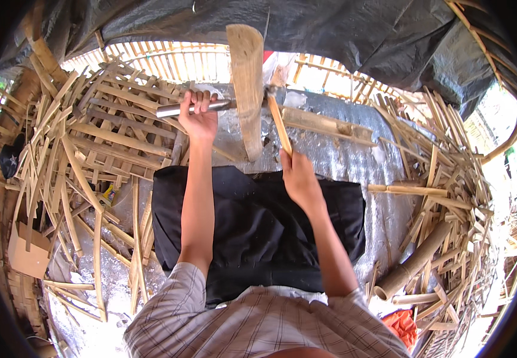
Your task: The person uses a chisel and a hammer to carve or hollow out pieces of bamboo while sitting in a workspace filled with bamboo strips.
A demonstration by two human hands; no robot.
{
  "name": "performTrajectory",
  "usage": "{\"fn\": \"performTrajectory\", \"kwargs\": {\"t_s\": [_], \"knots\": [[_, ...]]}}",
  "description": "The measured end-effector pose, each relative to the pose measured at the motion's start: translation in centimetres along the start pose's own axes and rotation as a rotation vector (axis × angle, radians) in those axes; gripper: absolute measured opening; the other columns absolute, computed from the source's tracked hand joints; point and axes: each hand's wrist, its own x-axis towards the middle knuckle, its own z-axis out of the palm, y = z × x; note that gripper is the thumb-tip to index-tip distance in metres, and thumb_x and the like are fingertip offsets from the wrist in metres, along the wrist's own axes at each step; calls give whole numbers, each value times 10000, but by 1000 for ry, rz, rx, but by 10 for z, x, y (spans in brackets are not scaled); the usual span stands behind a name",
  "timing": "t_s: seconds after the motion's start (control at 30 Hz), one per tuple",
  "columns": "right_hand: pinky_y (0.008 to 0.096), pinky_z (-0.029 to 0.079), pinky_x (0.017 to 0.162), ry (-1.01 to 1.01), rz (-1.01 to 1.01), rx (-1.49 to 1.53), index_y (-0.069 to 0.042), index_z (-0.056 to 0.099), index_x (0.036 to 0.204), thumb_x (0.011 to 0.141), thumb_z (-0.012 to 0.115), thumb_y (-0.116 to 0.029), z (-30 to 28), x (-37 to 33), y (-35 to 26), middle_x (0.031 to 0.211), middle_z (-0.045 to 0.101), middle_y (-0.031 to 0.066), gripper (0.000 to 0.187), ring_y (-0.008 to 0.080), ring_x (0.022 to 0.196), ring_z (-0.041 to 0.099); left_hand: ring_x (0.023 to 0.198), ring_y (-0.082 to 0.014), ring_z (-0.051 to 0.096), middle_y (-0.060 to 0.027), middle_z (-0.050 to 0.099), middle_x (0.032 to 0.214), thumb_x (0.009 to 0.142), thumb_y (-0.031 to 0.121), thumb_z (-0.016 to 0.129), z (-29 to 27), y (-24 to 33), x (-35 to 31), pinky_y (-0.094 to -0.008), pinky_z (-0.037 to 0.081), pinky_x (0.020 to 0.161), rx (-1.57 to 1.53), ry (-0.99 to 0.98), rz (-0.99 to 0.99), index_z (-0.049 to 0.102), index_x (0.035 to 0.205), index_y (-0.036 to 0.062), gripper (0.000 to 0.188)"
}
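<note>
We curl our left hand (199,119) around a silver rod (170,111) and grip a wooden handle (279,123) in our right hand (300,178); a slab (246,89) is between them, black cloth (255,227) nearer.

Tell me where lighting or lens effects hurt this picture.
In the head view, glare streaks the silvery sheet; also in the head view, daylight washes out gaps in the bamboo fence, the fisheye lens blackens the corners, and the left hand and right hand show clearly.
</note>
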Motion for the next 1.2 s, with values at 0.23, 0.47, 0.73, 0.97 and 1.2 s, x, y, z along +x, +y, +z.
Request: {"fn": "performTrajectory", "kwargs": {"t_s": [0.23, 0.47, 0.73, 0.97, 1.2], "knots": [[252, 223, 357, -286, 929, 958, -116, 431, 767, 1054, 547, -329, 49, -91, 57, 573, 399, -48, 375, 51, 418, 367, 619, -116, 380, 49, 337, 598, 976, 217, 590, -2, -11, -9, -374, 427, 870, 8, -13, -69, 479, 769, 137, 248], [219, 249, 428, -224, 1266, 1689, -129, 378, 764, 991, 557, -85, 68, -90, 115, 633, 330, -54, 292, 49, 489, 287, 772, -141, 492, 20, 473, 736, 982, 238, 624, 7, -12, -14, -381, 418, 916, 335, -135, -72, 549, 899, 105, 174], [222, 280, 456, -235, 1242, 1651, -131, 372, 771, 981, 550, -73, 75, -96, 109, 646, 345, -48, 281, 51, 503, 308, 1228, -273, 603, -80, 665, 1042, 899, 37, 697, 19, -31, -21, -438, 389, 1126, 697, -314, -64, 556, 1168, 45, 304], [220, 290, 466, -222, 1239, 1661, -121, 390, 782, 975, 551, -57, 76, -93, 113, 654, 342, -41, 259, 52, 518, 316, 1204, -259, 636, -92, 679, 1087, 891, -73, 672, 22, -35, -20, -410, 444, 1109, 828, -331, 52, 528, 1206, 22, 359], [218, 292, 480, -231, 1227, 1643, -121, 377, 771, 970, 553, -55, 70, -93, 104, 657, 326, -45, 274, 54, 531, 316, 1166, -218, 653, -107, 685, 1120, 908, -60, 680, 16, -46, -24, -368, 503, 1048, 832, -249, 226, 532, 1215, 16, 350]]}}
